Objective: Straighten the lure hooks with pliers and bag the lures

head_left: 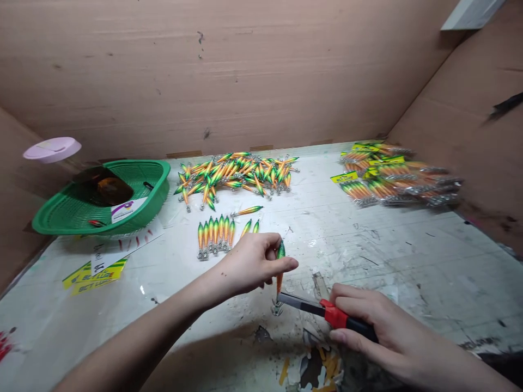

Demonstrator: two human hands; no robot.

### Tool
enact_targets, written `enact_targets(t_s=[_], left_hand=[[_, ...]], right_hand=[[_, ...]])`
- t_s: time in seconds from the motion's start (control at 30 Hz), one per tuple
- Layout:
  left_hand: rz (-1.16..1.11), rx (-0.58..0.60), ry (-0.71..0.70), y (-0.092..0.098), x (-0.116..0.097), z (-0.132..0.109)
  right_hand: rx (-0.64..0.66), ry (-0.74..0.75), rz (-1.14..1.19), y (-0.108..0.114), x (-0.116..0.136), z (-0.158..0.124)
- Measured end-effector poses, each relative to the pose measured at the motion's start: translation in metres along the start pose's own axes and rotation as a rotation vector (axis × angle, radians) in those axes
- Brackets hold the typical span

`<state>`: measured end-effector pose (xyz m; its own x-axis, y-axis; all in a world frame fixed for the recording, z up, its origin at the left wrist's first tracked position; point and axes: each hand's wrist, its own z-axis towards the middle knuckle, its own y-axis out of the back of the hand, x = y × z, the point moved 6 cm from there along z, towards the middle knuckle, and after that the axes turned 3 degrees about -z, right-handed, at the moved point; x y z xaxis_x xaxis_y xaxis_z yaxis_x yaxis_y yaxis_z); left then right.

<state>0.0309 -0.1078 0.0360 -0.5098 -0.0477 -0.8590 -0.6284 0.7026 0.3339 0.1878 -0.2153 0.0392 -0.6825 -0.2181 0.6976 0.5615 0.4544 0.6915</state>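
Both forearms are bare, with no sleeve, glove, watch or ring showing. The left hand (252, 262) has a few small dark specks near the wrist. The right hand (382, 332) has short, unpainted fingernails.

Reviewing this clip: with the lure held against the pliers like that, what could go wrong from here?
1. The left hand pinches the green-and-orange squid lure just above its hook crown; a slip could prick fingers.
2. The red-handled pliers in the right hand might bend the hooks.
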Motion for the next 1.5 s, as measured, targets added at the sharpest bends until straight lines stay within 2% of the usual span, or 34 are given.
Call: enact_targets(t_s=[0.2, 0.43, 0.57, 0.7, 1.1, 1.5], left_hand=[[-0.015, 0.095, -0.042, -0.003, 0.002, 0.001], [-0.225, 0.23, -0.075, -0.009, 0.003, -0.003], [-0.298, 0.192, -0.09, -0.008, 0.0, -0.007], [-0.32, 0.17, -0.094, -0.008, -0.001, -0.009], [-0.318, 0.12, -0.117, -0.006, 0.001, -0.009], [-0.139, 0.027, -0.112, -0.001, -0.005, -0.015]], right_hand=[[-0.012, -0.016, -0.001, -0.001, 0.0, -0.005], [-0.037, 0.056, 0.045, -0.003, -0.001, -0.006], [-0.087, 0.098, 0.063, 0.005, 0.004, -0.005], [-0.083, 0.088, 0.046, 0.009, 0.007, -0.005], [-0.078, 0.117, 0.05, 0.006, 0.007, -0.006], [-0.115, 0.117, 0.041, 0.009, 0.003, -0.008]])
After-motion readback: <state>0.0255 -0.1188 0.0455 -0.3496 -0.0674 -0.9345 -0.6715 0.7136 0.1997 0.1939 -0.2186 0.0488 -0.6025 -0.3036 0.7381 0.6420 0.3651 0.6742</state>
